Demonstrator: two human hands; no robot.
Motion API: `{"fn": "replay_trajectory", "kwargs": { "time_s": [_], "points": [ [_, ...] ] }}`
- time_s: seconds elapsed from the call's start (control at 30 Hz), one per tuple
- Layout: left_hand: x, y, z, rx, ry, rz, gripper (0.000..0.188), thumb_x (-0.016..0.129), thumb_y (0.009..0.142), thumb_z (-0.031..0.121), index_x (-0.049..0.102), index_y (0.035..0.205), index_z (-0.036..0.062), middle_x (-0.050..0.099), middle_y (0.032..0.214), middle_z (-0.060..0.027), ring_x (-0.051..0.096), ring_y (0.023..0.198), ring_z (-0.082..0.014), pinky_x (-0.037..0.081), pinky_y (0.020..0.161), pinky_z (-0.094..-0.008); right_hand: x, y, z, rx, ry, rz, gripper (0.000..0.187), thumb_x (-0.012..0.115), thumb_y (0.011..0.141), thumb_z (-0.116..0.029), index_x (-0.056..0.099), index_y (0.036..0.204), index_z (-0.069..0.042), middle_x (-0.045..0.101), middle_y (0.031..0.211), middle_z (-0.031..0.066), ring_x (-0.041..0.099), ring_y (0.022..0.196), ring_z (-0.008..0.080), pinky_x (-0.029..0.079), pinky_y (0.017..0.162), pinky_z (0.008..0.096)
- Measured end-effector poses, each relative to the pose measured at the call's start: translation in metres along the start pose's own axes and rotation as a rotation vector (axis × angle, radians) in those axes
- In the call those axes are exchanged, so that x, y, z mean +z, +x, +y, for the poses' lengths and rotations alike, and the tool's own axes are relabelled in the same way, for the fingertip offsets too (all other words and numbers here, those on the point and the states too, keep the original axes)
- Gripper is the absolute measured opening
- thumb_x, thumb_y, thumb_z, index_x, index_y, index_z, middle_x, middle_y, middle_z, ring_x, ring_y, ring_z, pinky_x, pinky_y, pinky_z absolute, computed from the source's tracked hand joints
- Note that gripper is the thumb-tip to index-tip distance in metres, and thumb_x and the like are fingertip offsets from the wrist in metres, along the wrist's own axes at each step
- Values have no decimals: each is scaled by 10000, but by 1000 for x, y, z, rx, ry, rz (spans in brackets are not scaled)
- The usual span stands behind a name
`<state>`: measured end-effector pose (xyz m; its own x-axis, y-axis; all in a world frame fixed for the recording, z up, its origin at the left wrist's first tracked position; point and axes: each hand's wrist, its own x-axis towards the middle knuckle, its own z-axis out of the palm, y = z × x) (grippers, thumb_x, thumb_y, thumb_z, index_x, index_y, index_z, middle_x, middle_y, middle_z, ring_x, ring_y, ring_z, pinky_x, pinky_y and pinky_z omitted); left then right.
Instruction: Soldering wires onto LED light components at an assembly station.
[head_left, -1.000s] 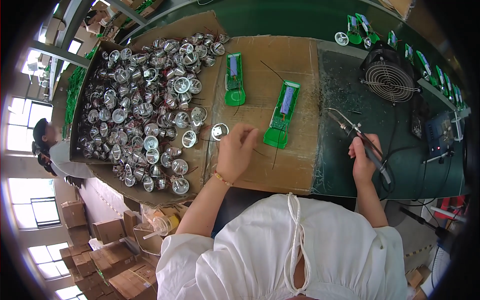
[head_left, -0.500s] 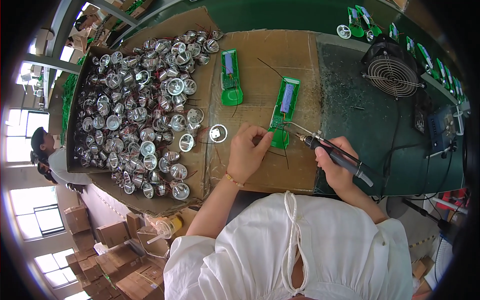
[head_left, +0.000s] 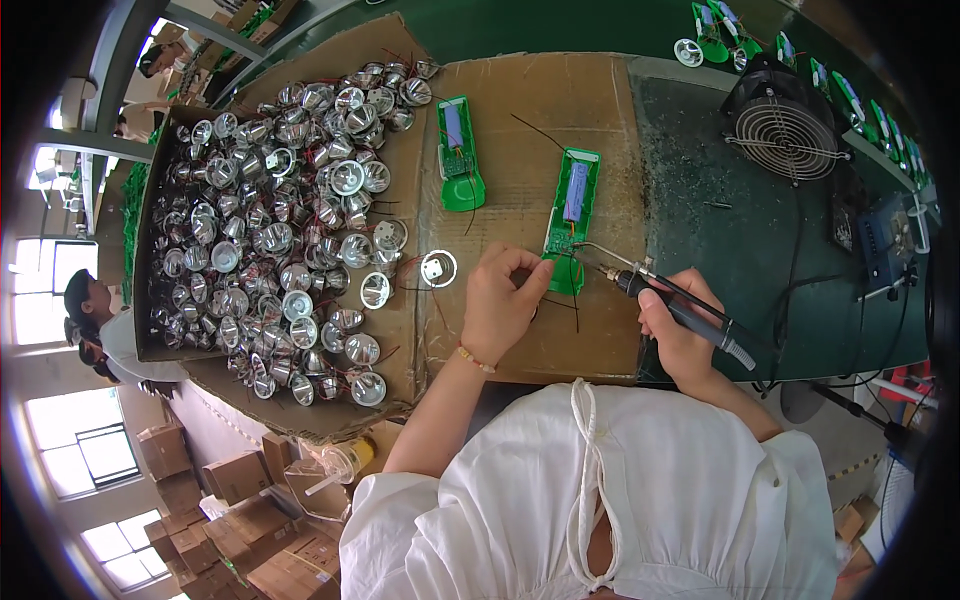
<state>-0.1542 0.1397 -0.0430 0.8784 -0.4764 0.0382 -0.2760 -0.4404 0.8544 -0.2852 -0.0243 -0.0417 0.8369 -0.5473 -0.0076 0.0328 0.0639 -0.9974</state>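
Observation:
A green plastic housing (head_left: 586, 215) lies on the cardboard, holding a purple battery cell (head_left: 576, 190) and a small circuit board (head_left: 563, 243). My right hand (head_left: 683, 335) grips a soldering iron (head_left: 690, 318) with a thin curved metal feed tube fixed along it. The tube's end and the iron's tip are at the board. At the housing's lower left edge, my left hand (head_left: 502, 300) has thumb and forefinger pinched together; what lies between them is too small to make out. Thin dark wires stick out near those fingertips and below the housing.
A second green housing (head_left: 463, 190) lies further left, near a loose white-rimmed reflector (head_left: 435, 268). Many shiny reflectors with wires fill a cardboard box (head_left: 180, 352) at left. A fan (head_left: 785, 140) and a blue soldering station (head_left: 885, 250) stand at right. Finished-looking housings line the far right edge.
The whole view has shifted slightly. Both hands keep their grip and place at the housing; the soldering iron stays at the board with hardly any movement.

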Motion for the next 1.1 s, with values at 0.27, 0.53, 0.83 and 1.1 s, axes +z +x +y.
{"fn": "replay_trajectory", "kwargs": {
  "time_s": [0.27,0.53,0.83,1.1],
  "points": [
    [0,0,0,-81,-47,-20,127,672,764,115,622,750,-1,566,763,-100,574,608,-169,454,562,-274,-3,-3,-4,-6,66,49,172,635,820,-114,502,850,-10,576,634,61,526,520,70,432,470,206],
    [-5,-3,21,379,179,94,97,683,734,97,628,772,27,530,968,-108,584,746,-199,473,596,-275,-9,-3,-6,-2,74,57,158,635,816,-99,508,847,-10,577,634,55,523,520,63,432,471,198],
    [-6,-19,8,602,518,0,152,740,601,146,655,725,127,547,1046,-67,481,1056,-304,369,839,-421,-5,-1,-6,-30,85,37,166,651,808,-106,523,852,-10,577,632,47,518,522,55,418,466,186],
    [-8,-1,-1,-11,-123,-20,115,689,755,117,644,760,11,588,842,-99,568,689,-145,445,624,-249,-6,-4,0,-65,40,-17,160,649,805,-90,523,853,-5,577,636,39,516,537,51,410,476,188]
  ]
}}
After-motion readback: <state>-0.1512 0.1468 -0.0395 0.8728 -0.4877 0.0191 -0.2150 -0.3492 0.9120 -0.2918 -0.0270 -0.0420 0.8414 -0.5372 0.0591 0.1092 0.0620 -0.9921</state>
